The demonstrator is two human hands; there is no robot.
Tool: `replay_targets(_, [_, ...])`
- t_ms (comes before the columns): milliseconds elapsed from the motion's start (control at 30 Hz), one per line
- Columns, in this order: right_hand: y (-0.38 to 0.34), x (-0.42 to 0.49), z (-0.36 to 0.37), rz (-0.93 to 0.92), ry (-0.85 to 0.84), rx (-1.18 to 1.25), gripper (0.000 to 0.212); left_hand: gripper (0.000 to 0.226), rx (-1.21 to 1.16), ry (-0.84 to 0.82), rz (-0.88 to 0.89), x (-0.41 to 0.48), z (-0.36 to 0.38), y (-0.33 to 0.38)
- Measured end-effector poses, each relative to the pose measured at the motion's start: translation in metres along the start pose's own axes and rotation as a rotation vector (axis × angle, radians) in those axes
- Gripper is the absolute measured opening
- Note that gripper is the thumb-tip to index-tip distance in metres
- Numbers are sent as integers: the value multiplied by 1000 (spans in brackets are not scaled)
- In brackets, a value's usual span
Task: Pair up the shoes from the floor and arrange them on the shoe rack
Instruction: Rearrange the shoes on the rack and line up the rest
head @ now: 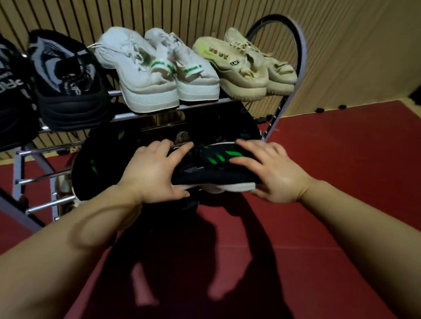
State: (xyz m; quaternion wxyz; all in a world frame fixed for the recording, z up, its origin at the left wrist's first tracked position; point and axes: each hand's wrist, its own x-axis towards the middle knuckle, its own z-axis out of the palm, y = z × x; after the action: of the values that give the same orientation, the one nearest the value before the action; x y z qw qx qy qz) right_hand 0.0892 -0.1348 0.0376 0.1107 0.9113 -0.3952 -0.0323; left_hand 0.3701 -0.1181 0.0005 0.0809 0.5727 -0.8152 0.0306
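I hold a black sneaker with green stripes [212, 166] sideways in front of the shoe rack's [59, 203] lower shelf. My left hand [153, 172] grips its left end and my right hand [271, 170] grips its right end by the white sole. A matching black shoe with green marks [99, 166] lies on the lower shelf just left of my hands. The top shelf carries a pair of black sneakers [69, 79], a pair of white sneakers [164, 66] and a pair of beige sneakers [250, 60].
The rack stands against a slatted wooden wall [195, 5], its curved metal end frame [296, 45] at the right. Red floor mats [341, 176] spread around and under me. A pale shoe [63, 185] shows low in the rack at left.
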Motion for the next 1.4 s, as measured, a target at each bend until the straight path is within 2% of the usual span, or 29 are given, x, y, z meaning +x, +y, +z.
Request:
replay_targets(67, [1, 3, 6, 233, 64, 27, 80, 110, -54, 18, -126, -5, 3, 5])
replay_targets(133, [-2, 9, 9, 513, 40, 152, 84, 110, -114, 49, -261, -9, 5, 7])
replay_targets(233, [-13, 27, 12, 801, -8, 670, 82, 102, -194, 91, -476, -8, 2, 12])
replay_targets(367, [-39, 54, 16, 919, -22, 1413, 62, 92, -326, 56, -751, 8, -6, 27])
replay_targets(433, [-54, 66, 17, 877, -103, 1538, 57, 91, -469, 18, -802, 20, -4, 34])
replay_targets(533, [-65, 81, 24, 815, -159, 1615, 63, 109, -679, -122, -657, 29, 4, 46])
replay_targets(600, [-67, 85, 30, 807, -117, 1591, 68, 119, -759, -195, -562, 24, 12, 46])
replay_targets(633, [-66, 86, 32, 781, -74, 1504, 73, 120, -825, -210, -541, 19, 14, 42])
replay_targets(700, [-62, 87, 34, 719, 39, 1336, 74, 119, -916, -117, -499, 8, 10, 29])
replay_targets(733, [-58, 88, 33, 717, 92, 1338, 70, 115, -867, -46, -475, 4, 8, 22])
replay_targets(833, [-45, 100, 21, 767, 250, 1409, 54, 100, -383, 40, -461, -7, -2, -1])
replay_targets(900, [-37, 108, 15, 790, 259, 1272, 48, 96, -85, -20, -574, -12, -4, -16])
replay_targets(967, [-34, 113, 18, 808, 186, 1093, 49, 107, 2, -166, -705, -18, -4, -31])
replay_targets(1067, [-45, 116, 21, 829, 74, 948, 51, 116, -131, -328, -915, -27, 6, -55])
replay_targets(1167, [-50, 117, 11, 837, 4, 639, 54, 98, -209, -403, -928, -27, 5, -59])
replay_targets(1233, [-52, 115, 7, 837, -24, 567, 56, 82, -254, -379, -938, -25, 1, -56])
replay_targets(1300, [-55, 110, 9, 796, -24, 535, 59, 77, -312, -302, -940, -28, -5, -56])
replay_targets(1400, [-58, 104, 5, 684, 93, 432, 65, 87, -487, -155, -912, -42, -7, -63])
